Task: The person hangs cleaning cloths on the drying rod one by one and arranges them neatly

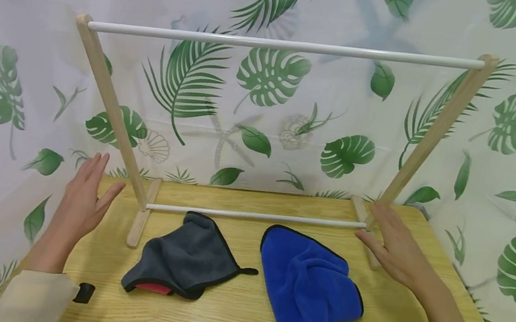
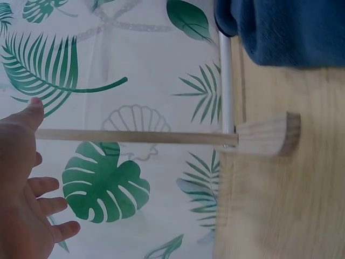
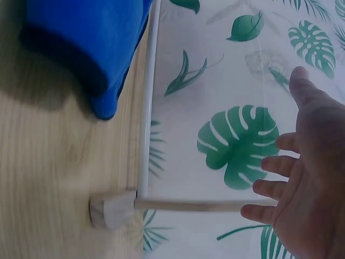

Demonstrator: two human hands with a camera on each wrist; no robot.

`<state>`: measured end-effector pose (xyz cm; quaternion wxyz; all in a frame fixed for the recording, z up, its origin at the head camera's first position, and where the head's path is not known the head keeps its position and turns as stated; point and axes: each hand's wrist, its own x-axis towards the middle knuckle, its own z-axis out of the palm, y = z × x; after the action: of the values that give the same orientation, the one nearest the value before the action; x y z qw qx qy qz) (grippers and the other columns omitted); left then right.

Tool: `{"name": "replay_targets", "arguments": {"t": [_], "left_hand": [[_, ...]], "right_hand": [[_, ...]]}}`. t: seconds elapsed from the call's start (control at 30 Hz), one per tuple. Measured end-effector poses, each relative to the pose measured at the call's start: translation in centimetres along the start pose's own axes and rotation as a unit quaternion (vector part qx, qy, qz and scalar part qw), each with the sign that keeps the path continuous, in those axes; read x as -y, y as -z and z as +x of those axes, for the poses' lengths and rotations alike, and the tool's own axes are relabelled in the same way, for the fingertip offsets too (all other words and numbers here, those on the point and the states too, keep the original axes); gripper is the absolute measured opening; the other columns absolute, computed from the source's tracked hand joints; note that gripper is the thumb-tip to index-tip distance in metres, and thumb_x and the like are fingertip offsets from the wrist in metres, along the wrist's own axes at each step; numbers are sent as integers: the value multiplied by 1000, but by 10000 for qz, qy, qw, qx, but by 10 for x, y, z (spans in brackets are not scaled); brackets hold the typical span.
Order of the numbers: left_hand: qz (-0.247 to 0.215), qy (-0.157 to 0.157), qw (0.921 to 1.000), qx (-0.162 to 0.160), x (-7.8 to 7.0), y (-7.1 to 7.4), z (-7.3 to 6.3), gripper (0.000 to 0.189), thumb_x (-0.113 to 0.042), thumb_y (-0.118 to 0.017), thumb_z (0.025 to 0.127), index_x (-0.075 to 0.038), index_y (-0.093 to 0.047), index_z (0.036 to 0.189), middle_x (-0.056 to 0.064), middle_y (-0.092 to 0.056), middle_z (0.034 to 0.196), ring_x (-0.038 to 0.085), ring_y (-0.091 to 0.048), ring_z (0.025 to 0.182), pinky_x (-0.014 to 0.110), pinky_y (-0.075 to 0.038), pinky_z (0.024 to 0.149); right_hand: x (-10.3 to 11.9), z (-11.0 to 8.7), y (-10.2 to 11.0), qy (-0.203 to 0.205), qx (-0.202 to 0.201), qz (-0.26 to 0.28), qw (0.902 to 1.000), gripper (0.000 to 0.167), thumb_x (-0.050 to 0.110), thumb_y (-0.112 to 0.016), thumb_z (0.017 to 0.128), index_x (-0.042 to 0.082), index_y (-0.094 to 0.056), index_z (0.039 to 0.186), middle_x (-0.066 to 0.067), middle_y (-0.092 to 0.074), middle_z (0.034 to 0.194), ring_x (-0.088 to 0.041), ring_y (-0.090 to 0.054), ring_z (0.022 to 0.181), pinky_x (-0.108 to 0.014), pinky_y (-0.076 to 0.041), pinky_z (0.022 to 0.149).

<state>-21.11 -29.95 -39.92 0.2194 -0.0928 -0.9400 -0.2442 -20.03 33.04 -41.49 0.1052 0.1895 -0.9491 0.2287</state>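
Observation:
My left hand (image 1: 84, 201) is raised beside the left post of a wooden rack, fingers extended and thumb apart, holding nothing. On the other side, my right hand (image 1: 395, 245) is held near the right post (image 1: 429, 142), also with straight fingers and nothing in it. Between the hands, a crumpled grey cloth (image 1: 190, 257) with black edging, a small loop and a bit of red underside lies on the table. To its right lies a rumpled blue cloth (image 1: 307, 285) with black edging. Both wrist views show the palms apart from the cloths.
The rack has a white top bar (image 1: 282, 44) and a white lower bar (image 1: 256, 215) between its wooden posts, standing on wooden feet (image 1: 142, 216). It stands at the back of the wooden table (image 1: 229, 318). A leaf-patterned curtain (image 1: 288, 148) hangs behind and at both sides.

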Motion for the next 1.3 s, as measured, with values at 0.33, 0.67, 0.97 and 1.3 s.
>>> {"name": "replay_targets", "arguments": {"t": [0.33, 0.67, 0.97, 1.3], "left_hand": [[-1017, 635, 9910, -589, -15, -1, 22, 72, -38, -53, 109, 2, -24, 161, 32, -31, 159, 54, -31, 144, 71, -28, 111], [-1955, 746, 9721, -1059, -22, -5, 47, 61, -26, -54, 109, -1, -32, 160, 22, -41, 158, 37, -39, 146, 55, -38, 113], [-2764, 949, 9460, -1403, -27, -13, 63, 53, -27, -51, 110, -14, -38, 160, 14, -53, 151, 28, -50, 140, 37, -43, 112], [-3473, 944, 9202, -1537, -29, -12, 77, 51, -26, -49, 111, -14, -40, 159, 15, -50, 154, 18, -49, 137, 34, -41, 113]], "right_hand": [[26, 21, -20, -208, 205, 345, 9990, 69, 40, -52, 109, -1, -30, 160, -30, -33, 160, -53, -29, 145, -71, -27, 111], [38, 35, -57, -119, 116, 805, 9966, 62, 38, -53, 109, -7, -43, 152, -29, -51, 147, -47, -50, 134, -63, -44, 104], [50, 44, -83, -219, 235, 1468, 9886, 56, 32, -55, 109, -8, -48, 148, -27, -57, 141, -41, -60, 122, -55, -52, 97], [52, 55, -104, -323, 341, 1623, 9856, 49, 30, -58, 108, -7, -57, 141, -24, -65, 131, -37, -64, 115, -51, -55, 93]]}}
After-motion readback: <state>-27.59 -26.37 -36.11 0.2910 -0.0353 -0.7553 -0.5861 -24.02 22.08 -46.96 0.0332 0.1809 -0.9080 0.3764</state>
